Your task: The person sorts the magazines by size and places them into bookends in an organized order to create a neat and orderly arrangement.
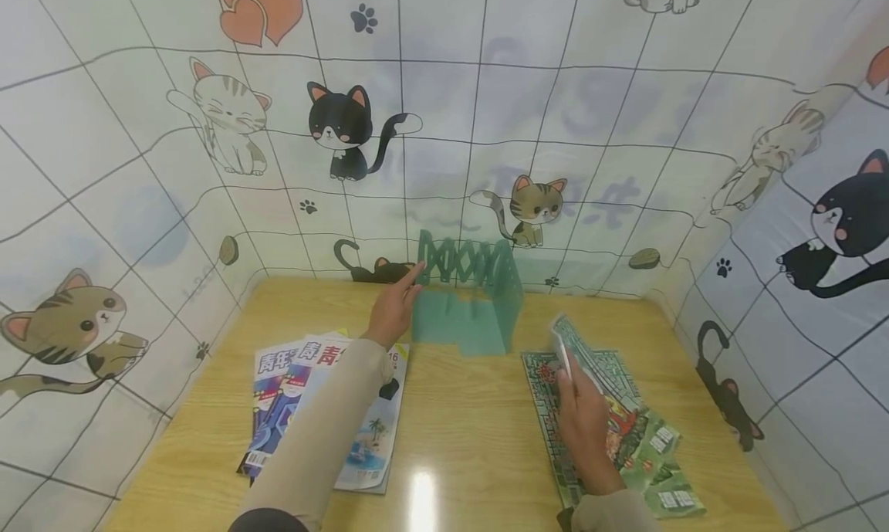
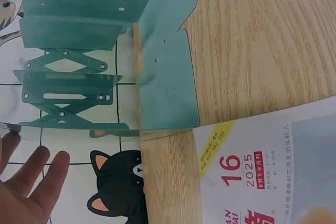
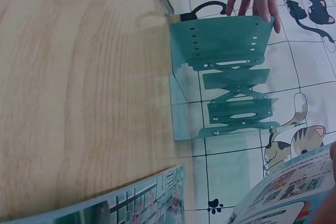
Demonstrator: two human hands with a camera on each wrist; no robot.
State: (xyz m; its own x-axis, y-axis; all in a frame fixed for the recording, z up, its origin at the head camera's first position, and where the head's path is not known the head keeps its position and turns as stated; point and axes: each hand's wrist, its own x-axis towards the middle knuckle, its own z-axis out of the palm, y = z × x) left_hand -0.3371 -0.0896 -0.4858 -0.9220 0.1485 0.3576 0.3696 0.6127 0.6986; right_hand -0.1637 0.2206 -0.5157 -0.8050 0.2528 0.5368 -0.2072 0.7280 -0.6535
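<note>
A green metal expandable book rack [image 1: 479, 335], with crossed slats along its back, stands at the far middle of the table. My left hand [image 1: 392, 312] is at its left end; in the right wrist view the left hand's fingertips [image 3: 266, 17] touch the end plate's edge. Those fingers look mostly straight. Over the right side, my right hand [image 1: 582, 420] grips a magazine [image 1: 561, 339] tilted up on edge; its printed page [image 3: 294, 187] shows in the right wrist view. Beneath that hand lie several green-patterned magazines [image 1: 545, 439], fanned out.
Several overlapping magazines [image 1: 378, 439] lie on the left under my forearm, the top one marked 16. The wooden table [image 1: 451, 416] meets a white curtain-like wall [image 1: 444, 99] with cat drawings at the back and on both sides.
</note>
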